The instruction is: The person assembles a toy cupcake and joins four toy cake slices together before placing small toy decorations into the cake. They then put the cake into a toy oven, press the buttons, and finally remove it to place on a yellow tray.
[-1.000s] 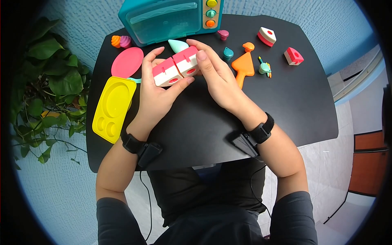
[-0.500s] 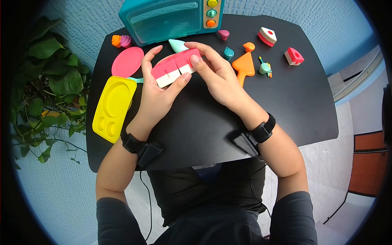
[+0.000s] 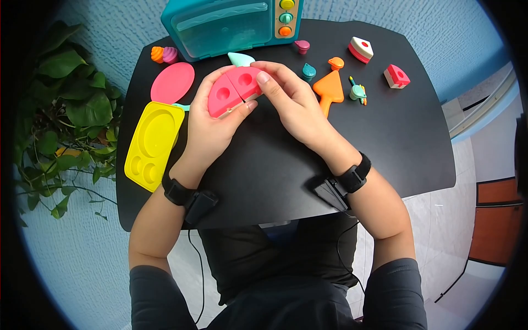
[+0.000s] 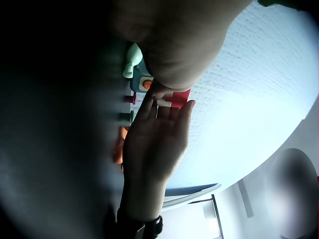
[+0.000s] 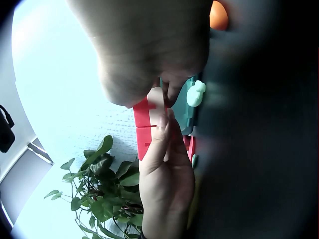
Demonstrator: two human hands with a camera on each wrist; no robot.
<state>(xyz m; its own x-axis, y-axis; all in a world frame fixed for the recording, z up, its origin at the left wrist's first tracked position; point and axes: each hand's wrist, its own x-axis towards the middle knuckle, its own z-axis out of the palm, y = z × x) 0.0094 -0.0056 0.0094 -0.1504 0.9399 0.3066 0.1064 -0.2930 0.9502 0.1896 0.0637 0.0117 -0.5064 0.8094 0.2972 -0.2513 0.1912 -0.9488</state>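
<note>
Two toy cake slices sit side by side between the hands in the head view, a left slice [image 3: 221, 99] and a right slice [image 3: 245, 81]. Their pink tops, each with a round hollow, face up, and a thin seam runs between them. My left hand [image 3: 212, 132] grips the left slice, its thumb along the near edge by the seam. With the thumb on top, my right hand [image 3: 297, 107] holds the right slice. Pink and white layers of the slices [image 5: 143, 142] show in the right wrist view. Some fingers are hidden behind the slices.
Behind the hands stand a teal toy oven [image 3: 220, 33] and a mint piece [image 3: 240, 58]. At left lie a pink plate [image 3: 173, 82] and a yellow tray [image 3: 175, 113]. At right are an orange cake server [image 3: 328, 88], small toppers, and two more cake slices [image 3: 396, 77].
Both hands have tilted the paired slices, turning the white sides with red dots out of sight and bringing the pink hollowed tops into view. The things on the table stay put.
</note>
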